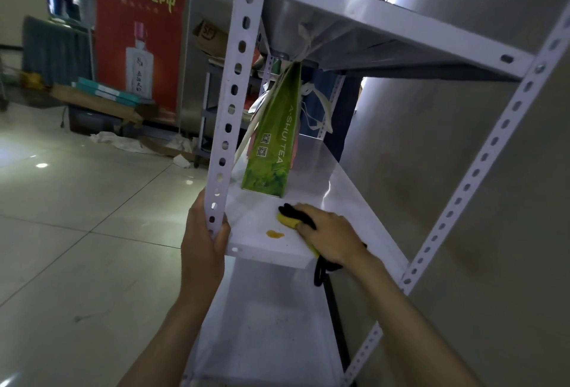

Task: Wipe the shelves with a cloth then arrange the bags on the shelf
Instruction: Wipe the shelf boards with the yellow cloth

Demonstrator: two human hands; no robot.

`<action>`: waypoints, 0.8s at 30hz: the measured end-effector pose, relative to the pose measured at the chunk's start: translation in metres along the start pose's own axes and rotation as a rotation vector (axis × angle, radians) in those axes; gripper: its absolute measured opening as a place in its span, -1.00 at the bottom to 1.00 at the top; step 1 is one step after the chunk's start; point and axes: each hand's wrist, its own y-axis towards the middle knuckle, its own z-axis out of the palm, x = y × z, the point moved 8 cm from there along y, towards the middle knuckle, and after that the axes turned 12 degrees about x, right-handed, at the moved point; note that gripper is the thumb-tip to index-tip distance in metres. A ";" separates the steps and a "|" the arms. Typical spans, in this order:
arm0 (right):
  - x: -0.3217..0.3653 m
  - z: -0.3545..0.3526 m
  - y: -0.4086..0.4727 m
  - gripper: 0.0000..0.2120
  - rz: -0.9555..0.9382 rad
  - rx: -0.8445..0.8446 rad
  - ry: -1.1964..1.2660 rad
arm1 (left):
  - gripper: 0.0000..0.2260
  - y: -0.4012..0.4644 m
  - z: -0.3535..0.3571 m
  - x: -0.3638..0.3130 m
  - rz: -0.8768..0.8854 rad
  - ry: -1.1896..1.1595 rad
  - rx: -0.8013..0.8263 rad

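Note:
A white metal shelf (pixel 339 189) runs away from me at mid height. My right hand (pixel 330 234) presses a yellow and black cloth (pixel 288 220) flat on its near end. Just left of the cloth is a small orange stain (pixel 274 234). My left hand (pixel 203 244) grips the perforated front-left upright (pixel 229 102) at shelf level. A green paper bag (pixel 273 142) marked A-SHUI TEA stands upright farther back on the same shelf, with more bags and white handles behind it, partly hidden.
An upper shelf (pixel 385 16) hangs overhead and a lower shelf (pixel 265 325) lies below. A grey wall (pixel 431 170) closes the right side. On the tiled floor to the left stand a red poster (pixel 138 34), cardboard and crumpled paper.

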 end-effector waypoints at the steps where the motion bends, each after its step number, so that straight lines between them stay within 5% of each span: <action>1: 0.008 0.003 -0.010 -0.58 -0.050 -0.007 -0.013 | -0.55 0.001 -0.001 0.001 0.000 0.001 0.003; 4: -0.006 -0.001 -0.028 -0.59 -0.086 -0.016 0.010 | -0.52 0.000 -0.002 -0.002 0.004 0.000 0.013; 11: -0.068 -0.020 -0.041 -0.56 0.211 -0.049 0.126 | -0.42 0.000 -0.003 -0.003 -0.018 -0.020 0.005; 24: 0.086 0.022 -0.006 -0.64 -0.187 -0.134 -0.037 | -0.49 0.004 -0.001 0.001 -0.020 0.016 0.015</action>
